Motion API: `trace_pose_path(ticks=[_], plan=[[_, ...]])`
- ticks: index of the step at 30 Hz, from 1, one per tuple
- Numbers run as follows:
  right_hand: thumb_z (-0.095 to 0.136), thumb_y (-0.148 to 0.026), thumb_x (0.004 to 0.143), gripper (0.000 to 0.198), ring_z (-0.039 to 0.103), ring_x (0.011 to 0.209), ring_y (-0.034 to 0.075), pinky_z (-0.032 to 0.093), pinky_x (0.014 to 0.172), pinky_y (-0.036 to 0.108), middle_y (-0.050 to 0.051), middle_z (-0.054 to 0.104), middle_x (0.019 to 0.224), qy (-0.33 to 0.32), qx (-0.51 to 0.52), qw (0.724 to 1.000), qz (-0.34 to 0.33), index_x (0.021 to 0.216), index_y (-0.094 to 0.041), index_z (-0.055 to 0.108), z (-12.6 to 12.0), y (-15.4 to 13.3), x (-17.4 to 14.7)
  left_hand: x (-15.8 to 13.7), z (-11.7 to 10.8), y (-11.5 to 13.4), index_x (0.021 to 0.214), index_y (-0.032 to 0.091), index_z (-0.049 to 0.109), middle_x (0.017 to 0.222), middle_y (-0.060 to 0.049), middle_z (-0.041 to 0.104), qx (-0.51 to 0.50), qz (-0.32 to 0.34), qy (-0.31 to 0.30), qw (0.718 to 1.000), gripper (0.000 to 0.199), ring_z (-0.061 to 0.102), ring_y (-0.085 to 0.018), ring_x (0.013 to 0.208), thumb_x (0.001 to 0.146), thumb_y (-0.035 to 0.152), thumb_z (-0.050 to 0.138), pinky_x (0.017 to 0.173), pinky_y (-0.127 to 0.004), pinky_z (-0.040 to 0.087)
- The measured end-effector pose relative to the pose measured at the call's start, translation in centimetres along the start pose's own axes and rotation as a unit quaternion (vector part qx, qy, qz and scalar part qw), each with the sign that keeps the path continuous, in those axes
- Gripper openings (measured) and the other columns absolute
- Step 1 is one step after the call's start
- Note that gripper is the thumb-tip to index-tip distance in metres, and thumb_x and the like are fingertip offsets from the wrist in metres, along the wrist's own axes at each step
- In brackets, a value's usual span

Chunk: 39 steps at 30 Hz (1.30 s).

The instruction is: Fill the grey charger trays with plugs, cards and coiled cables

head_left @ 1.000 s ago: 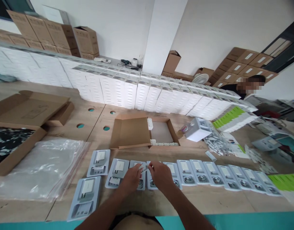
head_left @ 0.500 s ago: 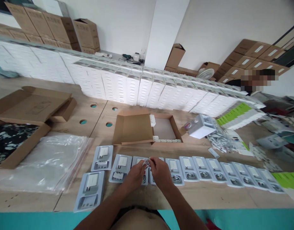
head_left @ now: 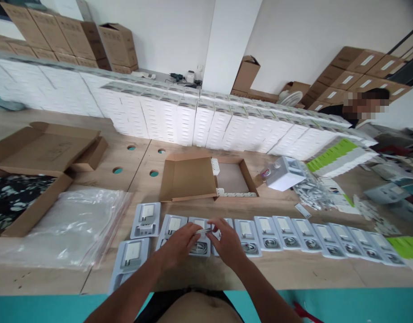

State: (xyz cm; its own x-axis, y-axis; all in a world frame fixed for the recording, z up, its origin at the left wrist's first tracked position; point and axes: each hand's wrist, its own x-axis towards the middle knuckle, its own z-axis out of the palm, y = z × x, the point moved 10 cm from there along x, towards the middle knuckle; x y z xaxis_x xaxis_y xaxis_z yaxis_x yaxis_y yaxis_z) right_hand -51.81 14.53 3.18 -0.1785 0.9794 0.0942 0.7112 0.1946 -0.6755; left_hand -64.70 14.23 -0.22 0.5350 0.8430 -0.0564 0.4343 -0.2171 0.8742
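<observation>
Currently, 1 pale piece (head_left: 204, 231) is pinched by the left hand (head_left: 180, 243) and right hand (head_left: 228, 244), fingertips closed, above trays (head_left: 267, 235).

The person's left hand (head_left: 182, 242) grips a thin pale item (head_left: 204, 231), the right hand (head_left: 228, 244) at its other end. Trays (head_left: 269, 236) line up below and rightward; beyond the hands sits an open cardboard box (head_left: 189, 179).

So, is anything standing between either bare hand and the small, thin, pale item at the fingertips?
Nothing visible: the bare left hand holds the small, thin, pale item directly, and the bare right hand is at its other end. The pale grey plastic trays lie below.
</observation>
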Motion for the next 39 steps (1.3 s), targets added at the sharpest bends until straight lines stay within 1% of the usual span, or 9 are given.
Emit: trace_pose_path(ticks=[6,9,12,15,18,22,28,34,39], plan=[[0.059,-0.016,0.085,0.013,0.060,0.088,0.016,0.046,0.080,0.027,0.002,0.066,0.096,-0.128,0.051,0.986,-0.090,0.093,-0.024,0.065,7.7,-2.0,0.0,-4.4,-2.9,-4.1,0.131,0.025,0.049,0.120,-0.009,0.055,0.077,-0.006,-0.027,0.997,0.040,0.053,-0.023,0.112,0.094,0.036,0.039,0.099,-0.037,0.043],[0.059,-0.015,0.085,0.009,0.060,0.082,0.015,0.046,0.077,0.025,0.002,0.065,0.089,-0.141,0.063,0.984,-0.094,0.088,-0.021,0.064,11.7,-1.5,-0.2,-7.0,-4.7,-6.9,0.140,0.025,0.040,0.137,-0.011,0.047,0.105,-0.036,0.031,0.993,0.049,0.045,-0.026,0.126,0.092,0.035,0.045,0.108,-0.041,0.037],[0.057,-0.015,0.087,0.008,0.060,0.082,0.014,0.044,0.073,0.023,0.002,0.064,0.089,-0.136,0.008,0.984,-0.111,0.088,-0.020,0.064,14.8,-0.9,-0.9,-9.6,-6.1,-9.0,0.134,0.023,0.046,0.136,-0.011,0.048,0.148,-0.077,0.117,0.979,0.042,0.044,-0.026,0.128,0.092,0.030,0.044,0.110,-0.043,0.036],[0.057,-0.015,0.088,0.009,0.059,0.081,0.015,0.042,0.071,0.023,0.003,0.065,0.089,-0.143,-0.107,0.967,-0.182,0.086,-0.019,0.065,17.6,-1.2,-2.2,-10.9,-5.0,-9.8,0.124,0.021,0.053,0.128,-0.012,0.054,0.184,-0.080,0.130,0.971,0.034,0.049,-0.025,0.121,0.092,0.025,0.041,0.105,-0.042,0.041],[0.060,-0.013,0.085,0.010,0.058,0.079,0.017,0.041,0.070,0.027,0.005,0.065,0.083,-0.157,-0.168,0.948,-0.222,0.078,-0.017,0.065,19.5,-1.3,-2.8,-10.8,-1.8,-10.4,0.127,0.021,0.053,0.130,-0.010,0.056,0.233,-0.055,0.074,0.968,0.039,0.049,-0.024,0.121,0.090,0.016,0.041,0.104,-0.043,0.040],[0.060,-0.014,0.086,0.010,0.056,0.084,0.021,0.042,0.074,0.032,0.007,0.066,0.084,-0.163,-0.195,0.938,-0.237,0.079,-0.017,0.066,20.2,-1.6,-2.8,-10.4,1.9,-12.5,0.130,0.022,0.051,0.133,-0.008,0.057,0.315,-0.062,0.011,0.947,0.047,0.048,-0.024,0.124,0.085,0.008,0.042,0.111,-0.047,0.030],[0.057,-0.012,0.086,0.018,0.049,0.113,0.027,0.032,0.104,0.045,0.011,0.066,0.104,-0.152,-0.242,0.926,-0.247,0.101,-0.015,0.067,20.2,-2.3,-4.1,-9.9,3.3,-13.1,0.130,0.017,0.051,0.127,-0.012,0.060,0.361,-0.077,-0.003,0.929,0.044,0.044,-0.028,0.128,0.086,0.015,0.043,0.114,-0.054,0.018],[0.056,-0.009,0.083,0.019,0.048,0.119,0.028,0.026,0.111,0.050,0.009,0.069,0.097,-0.162,-0.223,0.939,-0.206,0.093,-0.018,0.070,19.7,-3.4,-3.4,-9.9,1.7,-11.9,0.125,0.021,0.054,0.129,-0.009,0.060,0.311,-0.102,0.003,0.945,0.042,0.046,-0.027,0.127,0.084,0.017,0.049,0.115,-0.056,0.017],[0.055,-0.012,0.084,0.029,0.053,0.114,0.028,0.039,0.102,0.049,0.008,0.067,0.114,-0.093,-0.102,0.986,-0.097,0.108,-0.023,0.067,14.4,-0.8,-4.1,-14.9,-4.3,-11.8,0.132,0.023,0.049,0.143,-0.009,0.049,0.312,-0.165,0.138,0.925,0.050,0.041,-0.028,0.133,0.083,0.018,0.051,0.114,-0.053,0.025]])
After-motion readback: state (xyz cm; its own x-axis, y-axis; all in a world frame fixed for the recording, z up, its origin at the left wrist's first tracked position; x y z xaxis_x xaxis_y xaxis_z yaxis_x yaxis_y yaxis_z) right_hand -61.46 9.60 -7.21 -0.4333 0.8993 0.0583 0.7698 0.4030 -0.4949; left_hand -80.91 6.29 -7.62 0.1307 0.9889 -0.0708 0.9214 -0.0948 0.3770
